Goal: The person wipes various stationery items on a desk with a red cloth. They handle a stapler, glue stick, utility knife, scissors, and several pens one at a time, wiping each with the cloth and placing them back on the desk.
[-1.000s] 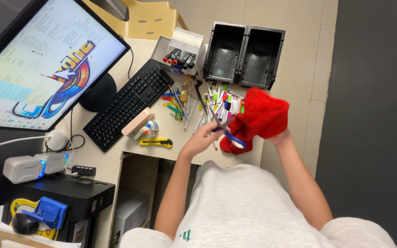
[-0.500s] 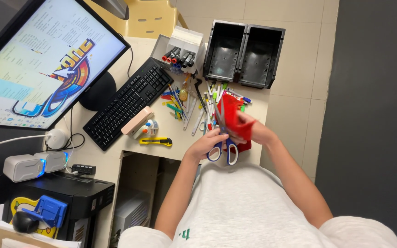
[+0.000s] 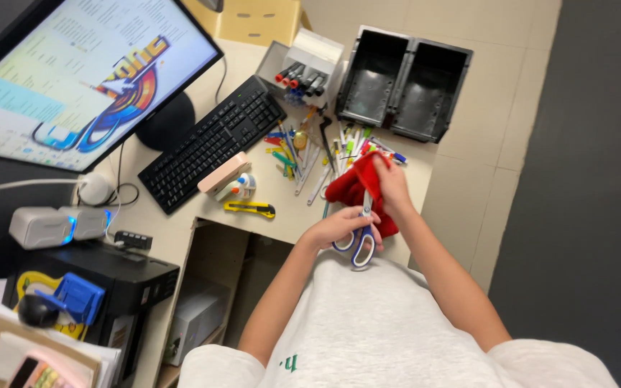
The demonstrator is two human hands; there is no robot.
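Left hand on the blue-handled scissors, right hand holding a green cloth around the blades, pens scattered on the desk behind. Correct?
Not quite: in the head view the cloth is red, not green. The rest holds: left hand on the blue-handled scissors, right hand holding the cloth around the blades, pens scattered on the desk behind.

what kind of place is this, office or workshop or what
Most likely a desk workstation in an office or study. A computer monitor and black keyboard sit on the desk, with a heap of pens and two black bins. The hands work scissors and red cloth.
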